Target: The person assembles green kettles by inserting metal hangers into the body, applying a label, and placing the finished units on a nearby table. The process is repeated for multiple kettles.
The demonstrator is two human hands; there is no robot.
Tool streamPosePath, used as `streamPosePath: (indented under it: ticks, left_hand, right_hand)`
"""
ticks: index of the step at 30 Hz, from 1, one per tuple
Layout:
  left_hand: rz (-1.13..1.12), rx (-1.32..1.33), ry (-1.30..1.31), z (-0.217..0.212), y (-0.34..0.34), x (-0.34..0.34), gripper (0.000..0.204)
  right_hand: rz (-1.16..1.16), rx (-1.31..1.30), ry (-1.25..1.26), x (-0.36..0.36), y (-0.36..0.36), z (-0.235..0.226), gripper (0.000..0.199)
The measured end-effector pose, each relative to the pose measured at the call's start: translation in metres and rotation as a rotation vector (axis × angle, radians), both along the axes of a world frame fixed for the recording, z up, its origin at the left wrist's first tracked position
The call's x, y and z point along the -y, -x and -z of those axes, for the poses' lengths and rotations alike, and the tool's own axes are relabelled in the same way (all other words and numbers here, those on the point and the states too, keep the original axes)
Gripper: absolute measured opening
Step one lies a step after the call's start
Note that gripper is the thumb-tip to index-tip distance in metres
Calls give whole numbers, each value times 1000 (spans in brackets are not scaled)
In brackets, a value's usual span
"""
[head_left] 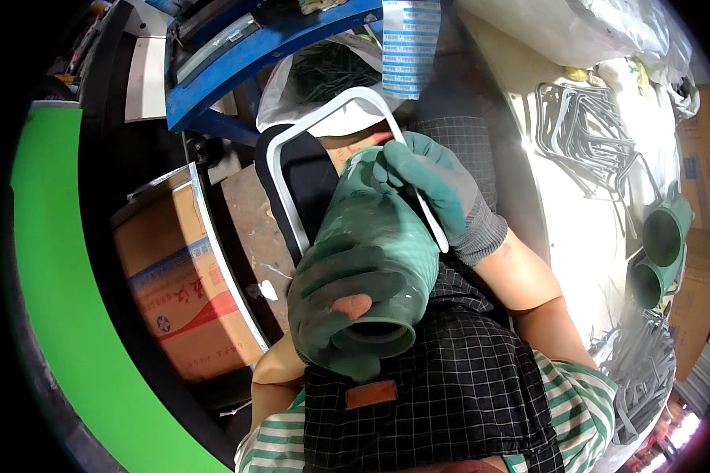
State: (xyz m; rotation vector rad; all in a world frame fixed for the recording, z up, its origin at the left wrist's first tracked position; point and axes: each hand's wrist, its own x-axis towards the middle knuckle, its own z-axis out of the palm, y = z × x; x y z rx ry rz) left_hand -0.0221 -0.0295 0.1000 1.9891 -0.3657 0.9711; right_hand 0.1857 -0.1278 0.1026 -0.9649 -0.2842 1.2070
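Observation:
A translucent green plastic jar (375, 209) lies tilted across my lap, its round open mouth (379, 335) toward me. My left hand (343, 288), in a grey-green glove with one bare fingertip showing, is wrapped round the jar's near end. My right hand (438, 181), in a matching glove, pinches a white U-shaped handle (355, 96) near the jar's far end. The handle's two arms run down either side of the jar. Whether its ends are attached to the jar I cannot tell, since my left hand covers part of that side.
On the white table (521, 189) at right lie several bent grey handles (588, 134), with green jars (663, 236) and a pile of grey strips (635, 374) nearer me. A bag of dark green strips (331, 71) sits ahead beside a blue frame (252, 67). Left stands a cardboard box (185, 292).

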Motion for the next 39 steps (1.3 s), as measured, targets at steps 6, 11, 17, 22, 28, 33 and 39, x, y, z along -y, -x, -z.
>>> streamPosePath:
  ticks: [6,11,17,22,28,33,39]
  left_hand:
    - [-147,176,-128,8,-13,19,65]
    - [-90,33,27,-7,-13,0,63]
    - [336,185,910,-68,-18,-60,60]
    - [609,152,1065,-73,-39,-69,59]
    - [24,-38,491,-25,-67,-55,57]
    - [0,-194,512,-12,-61,-43,45]
    - [-1,-374,724,21,-71,-41,36]
  right_hand:
    - [75,522,-141,11,7,-12,19]
    - [403,801,-6,10,-16,19,40]
    - [233,-425,-229,77,-58,75,56]
    - [448,-112,-434,158,-89,3,50]
    - [1135,286,-801,234,-190,-72,52]
    - [1552,72,-494,293,-343,-29,45]
    - [1542,41,-287,382,-409,68,51]
